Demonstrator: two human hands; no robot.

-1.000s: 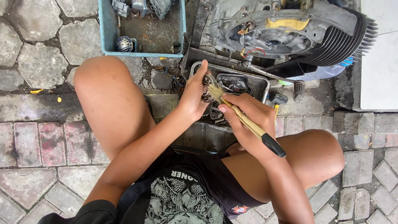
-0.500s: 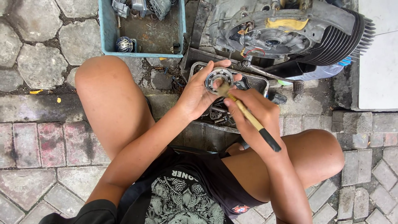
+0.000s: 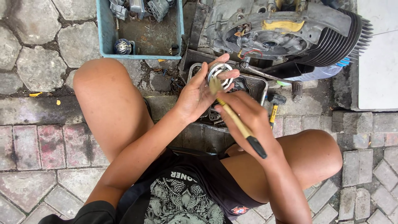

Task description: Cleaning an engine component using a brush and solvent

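You are sitting low on the paving with both knees spread, looking down between them. Your right hand is gripping a paintbrush by its pale wooden handle, the black end pointing back toward your thigh and the bristles touching the part in front. Your left hand is cupping a round metal bearing, fingers curled around its rim, holding it up just above a dark metal tray that is lying on the ground between your knees. Beside the tray a yellow-handled tool is lying on the bricks. Farther out, a blue plastic bin is holding loose metal parts, and to its right an engine block with black cooling fins is resting on its side, its open face toward you.
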